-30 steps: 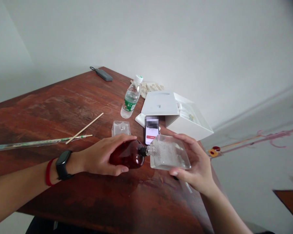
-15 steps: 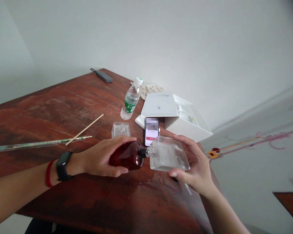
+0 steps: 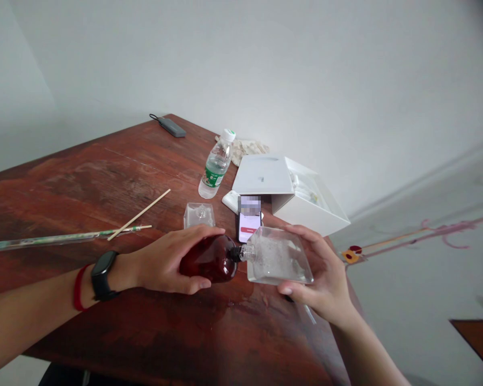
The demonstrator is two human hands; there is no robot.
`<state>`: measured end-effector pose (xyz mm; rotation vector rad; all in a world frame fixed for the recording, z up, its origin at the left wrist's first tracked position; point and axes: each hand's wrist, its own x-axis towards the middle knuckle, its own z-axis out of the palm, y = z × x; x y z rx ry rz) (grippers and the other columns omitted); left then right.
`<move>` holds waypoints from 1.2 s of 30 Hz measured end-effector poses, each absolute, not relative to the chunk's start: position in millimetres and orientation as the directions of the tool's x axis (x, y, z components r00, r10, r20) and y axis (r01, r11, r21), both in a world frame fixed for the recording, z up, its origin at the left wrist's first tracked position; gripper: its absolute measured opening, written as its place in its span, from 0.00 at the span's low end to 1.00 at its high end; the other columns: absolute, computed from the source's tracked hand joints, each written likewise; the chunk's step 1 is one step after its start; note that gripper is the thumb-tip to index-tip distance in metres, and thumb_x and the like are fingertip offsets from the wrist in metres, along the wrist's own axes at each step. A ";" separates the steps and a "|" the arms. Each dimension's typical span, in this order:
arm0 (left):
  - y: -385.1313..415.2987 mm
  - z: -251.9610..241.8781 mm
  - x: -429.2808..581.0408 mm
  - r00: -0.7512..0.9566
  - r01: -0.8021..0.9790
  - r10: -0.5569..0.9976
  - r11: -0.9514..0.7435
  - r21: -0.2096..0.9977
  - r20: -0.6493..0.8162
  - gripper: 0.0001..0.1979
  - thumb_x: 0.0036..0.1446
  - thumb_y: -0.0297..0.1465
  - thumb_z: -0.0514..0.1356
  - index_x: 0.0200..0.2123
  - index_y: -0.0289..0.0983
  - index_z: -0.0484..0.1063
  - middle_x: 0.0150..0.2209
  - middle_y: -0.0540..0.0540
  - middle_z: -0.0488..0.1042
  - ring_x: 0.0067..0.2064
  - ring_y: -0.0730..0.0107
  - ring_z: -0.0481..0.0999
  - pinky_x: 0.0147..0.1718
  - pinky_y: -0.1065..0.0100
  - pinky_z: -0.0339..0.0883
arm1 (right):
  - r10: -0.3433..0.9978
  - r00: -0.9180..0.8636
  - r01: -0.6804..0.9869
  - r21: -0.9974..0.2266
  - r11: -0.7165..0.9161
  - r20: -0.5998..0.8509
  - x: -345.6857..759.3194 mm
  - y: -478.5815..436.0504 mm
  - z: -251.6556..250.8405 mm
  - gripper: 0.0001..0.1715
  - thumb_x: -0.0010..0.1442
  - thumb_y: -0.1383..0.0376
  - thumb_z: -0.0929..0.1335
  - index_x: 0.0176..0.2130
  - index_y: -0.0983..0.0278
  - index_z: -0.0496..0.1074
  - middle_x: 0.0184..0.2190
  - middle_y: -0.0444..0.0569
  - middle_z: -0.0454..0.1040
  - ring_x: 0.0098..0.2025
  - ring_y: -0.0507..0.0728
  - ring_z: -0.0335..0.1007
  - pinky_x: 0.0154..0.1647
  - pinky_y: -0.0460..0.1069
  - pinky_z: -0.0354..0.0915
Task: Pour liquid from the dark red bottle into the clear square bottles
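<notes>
My left hand [image 3: 181, 257] is closed around a dark red-brown bottle [image 3: 211, 258], tipped on its side with its black neck pointing right. In my right hand [image 3: 324, 273] is a clear square bottle [image 3: 280, 256], also tilted sideways, its neck facing left. The two necks meet mouth to mouth above the table. Small droplets or bubbles show inside the clear bottle. Behind my left hand stands a second clear square bottle [image 3: 199, 214], partly hidden by the hand. Just beyond the joined necks lies a phone [image 3: 249, 225] with its screen lit.
On the wooden table [image 3: 84, 177] a water bottle [image 3: 215, 166] stands beside an open white box [image 3: 261, 174]. Chopsticks [image 3: 140, 213] lie at left, one in a wrapper. A grey device with a strap [image 3: 171, 127] sits at the far corner. Some liquid wets the tabletop.
Both hands keep the bottles joined in nearly the same position. The view has shifted very slightly; nothing else has visibly moved.
</notes>
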<state>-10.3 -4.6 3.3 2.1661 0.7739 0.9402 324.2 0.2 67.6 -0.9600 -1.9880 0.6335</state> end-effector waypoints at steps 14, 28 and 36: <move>-5.3 1.2 -10.8 0.574 0.266 0.698 -0.653 0.709 0.428 0.39 0.63 0.43 0.70 0.72 0.45 0.58 0.64 0.41 0.76 0.59 0.47 0.81 0.59 0.55 0.75 | 0.815 -0.382 0.309 -0.770 0.558 0.437 319.9 -1.1 70.7 0.45 0.50 0.46 0.86 0.62 0.50 0.76 0.55 0.49 0.83 0.49 0.62 0.84 0.45 0.51 0.79; -4.8 0.5 -11.2 0.575 0.252 0.688 -0.663 0.705 0.443 0.40 0.62 0.42 0.69 0.72 0.45 0.57 0.63 0.41 0.77 0.58 0.47 0.82 0.57 0.55 0.75 | 0.794 -0.393 0.319 -0.742 0.590 0.463 316.2 -4.0 75.6 0.45 0.51 0.45 0.85 0.62 0.50 0.76 0.53 0.48 0.82 0.45 0.60 0.85 0.42 0.49 0.81; -6.4 -2.6 -10.8 0.564 0.239 0.679 -0.679 0.694 0.470 0.42 0.61 0.44 0.71 0.73 0.46 0.57 0.64 0.40 0.76 0.59 0.46 0.81 0.59 0.52 0.76 | 0.793 -0.384 0.374 -0.705 0.602 0.473 322.2 -4.3 72.5 0.47 0.49 0.42 0.85 0.62 0.53 0.76 0.55 0.52 0.83 0.53 0.65 0.83 0.51 0.54 0.80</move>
